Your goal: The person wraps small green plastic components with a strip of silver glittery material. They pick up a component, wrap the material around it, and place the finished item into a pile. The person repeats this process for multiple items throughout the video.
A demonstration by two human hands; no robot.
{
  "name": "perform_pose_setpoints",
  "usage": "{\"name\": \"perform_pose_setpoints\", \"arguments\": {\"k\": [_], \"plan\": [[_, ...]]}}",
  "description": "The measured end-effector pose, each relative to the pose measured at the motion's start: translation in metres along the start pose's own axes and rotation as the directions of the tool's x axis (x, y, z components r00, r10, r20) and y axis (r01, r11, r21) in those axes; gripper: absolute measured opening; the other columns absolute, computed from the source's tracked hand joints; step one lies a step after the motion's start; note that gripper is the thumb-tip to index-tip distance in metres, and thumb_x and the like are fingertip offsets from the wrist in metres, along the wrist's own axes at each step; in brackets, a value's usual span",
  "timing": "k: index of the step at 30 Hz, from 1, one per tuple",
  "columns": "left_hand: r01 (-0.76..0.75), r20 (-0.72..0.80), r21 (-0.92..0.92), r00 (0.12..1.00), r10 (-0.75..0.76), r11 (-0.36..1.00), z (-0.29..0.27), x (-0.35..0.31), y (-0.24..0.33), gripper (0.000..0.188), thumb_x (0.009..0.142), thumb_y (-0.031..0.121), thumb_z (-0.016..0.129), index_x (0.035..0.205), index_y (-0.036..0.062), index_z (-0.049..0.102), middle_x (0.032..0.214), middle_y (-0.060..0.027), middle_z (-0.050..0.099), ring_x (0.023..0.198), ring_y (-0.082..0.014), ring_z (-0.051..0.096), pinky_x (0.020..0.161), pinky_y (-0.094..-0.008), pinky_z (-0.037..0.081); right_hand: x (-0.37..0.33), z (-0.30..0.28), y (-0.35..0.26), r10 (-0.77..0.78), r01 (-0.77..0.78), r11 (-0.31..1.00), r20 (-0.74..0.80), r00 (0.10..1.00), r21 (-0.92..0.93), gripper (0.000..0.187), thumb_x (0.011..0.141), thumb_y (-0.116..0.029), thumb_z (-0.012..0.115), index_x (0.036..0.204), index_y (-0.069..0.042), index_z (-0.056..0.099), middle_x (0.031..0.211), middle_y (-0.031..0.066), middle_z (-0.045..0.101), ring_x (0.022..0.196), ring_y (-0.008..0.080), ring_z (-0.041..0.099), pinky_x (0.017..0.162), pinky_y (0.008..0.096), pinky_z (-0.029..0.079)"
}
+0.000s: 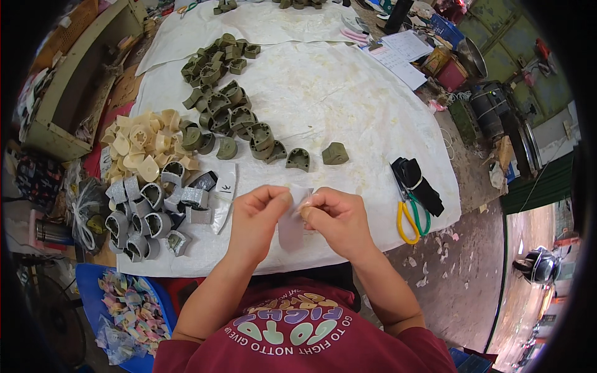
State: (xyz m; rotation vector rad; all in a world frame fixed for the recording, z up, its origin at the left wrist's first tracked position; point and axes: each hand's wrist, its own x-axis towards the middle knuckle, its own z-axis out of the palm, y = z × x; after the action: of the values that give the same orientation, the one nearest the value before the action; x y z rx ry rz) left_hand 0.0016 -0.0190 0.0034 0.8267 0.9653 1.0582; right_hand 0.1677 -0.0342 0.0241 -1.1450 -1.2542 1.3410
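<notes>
A small pale, translucent piece of film (291,232) hangs between my hands, close to the table's near edge. My left hand (258,214) pinches its upper left side between thumb and forefinger. On the other side, my right hand (337,219) has its fingertips pressed together at the film's upper right edge. Left of my hands lies a pile of silver-grey ring-shaped caps (149,211), with a white blade-like strip bearing dark marks (224,202) beside it. Beyond my hands, several olive-green hollow caps (298,159) trail away toward the far side.
A heap of cream-coloured pieces (146,140) lies at left. Scissors with yellow and green handles (408,225) rest beside a black cloth bundle (418,183) at right. A blue bin of colourful scraps (90,286) stands below left. White sheeting (348,99) covers the table.
</notes>
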Motion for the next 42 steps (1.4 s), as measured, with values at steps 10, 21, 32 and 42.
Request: {"name": "perform_pose_setpoints", "arguments": {"k": [10,21,32,42], "plan": [[-0.003,-0.153,-0.342,0.987,-0.053,0.94,-0.008,0.05,-0.009,0.01,0.095,0.009,0.047,0.097,0.0016,0.053,0.086,-0.0142,0.063,0.076,-0.0304,0.066,0.069,-0.0406,0.055,-0.082,-0.047,-0.006,0.0,-0.059,0.978,0.286,0.958,0.199,0.01,0.075,-0.007,0.063,0.075,0.003,0.06,0.078,0.0118,0.065,0.067,0.0175,0.059,0.062,0.028,0.046],[-0.71,0.135,0.121,0.704,0.697,0.694,0.057,0.033,0.008,0.009,0.094,0.005,0.05,0.097,0.0012,0.057,0.103,-0.0118,0.062,0.088,-0.0214,0.062,0.078,-0.0331,0.051,-0.28,-0.109,0.116,0.6,-0.657,0.586,-0.292,0.745,-0.474,0.033,0.091,-0.034,0.056,0.104,-0.005,0.067,0.086,0.014,0.069,0.081,0.0235,0.068,0.071,0.0365,0.055],[-0.815,0.798,0.094,0.405,0.446,0.572,0.066,0.003,-0.014,0.029,0.072,0.004,0.069,0.1,0.005,0.064,0.118,-0.0158,0.056,0.111,-0.0346,0.054,0.097,-0.0493,0.04,-0.082,-0.084,0.02,0.412,-0.167,0.756,-0.261,0.873,0.633,0.024,0.094,-0.02,0.057,0.104,0.0,0.061,0.09,0.0142,0.067,0.079,0.0223,0.068,0.069,0.0353,0.057],[-0.6,0.711,0.695,0.655,0.255,-0.397,0.005,0.104,-0.005,0.05,0.07,0.0,0.065,0.118,0.0091,0.058,0.122,-0.011,0.052,0.124,-0.0339,0.044,0.111,-0.0604,0.011,-0.069,-0.09,0.003,-0.122,0.181,0.977,-0.397,0.91,0.115,0.02,0.088,-0.003,0.059,0.107,0.004,0.061,0.092,0.0128,0.068,0.081,0.0188,0.066,0.077,0.0322,0.054]]}}
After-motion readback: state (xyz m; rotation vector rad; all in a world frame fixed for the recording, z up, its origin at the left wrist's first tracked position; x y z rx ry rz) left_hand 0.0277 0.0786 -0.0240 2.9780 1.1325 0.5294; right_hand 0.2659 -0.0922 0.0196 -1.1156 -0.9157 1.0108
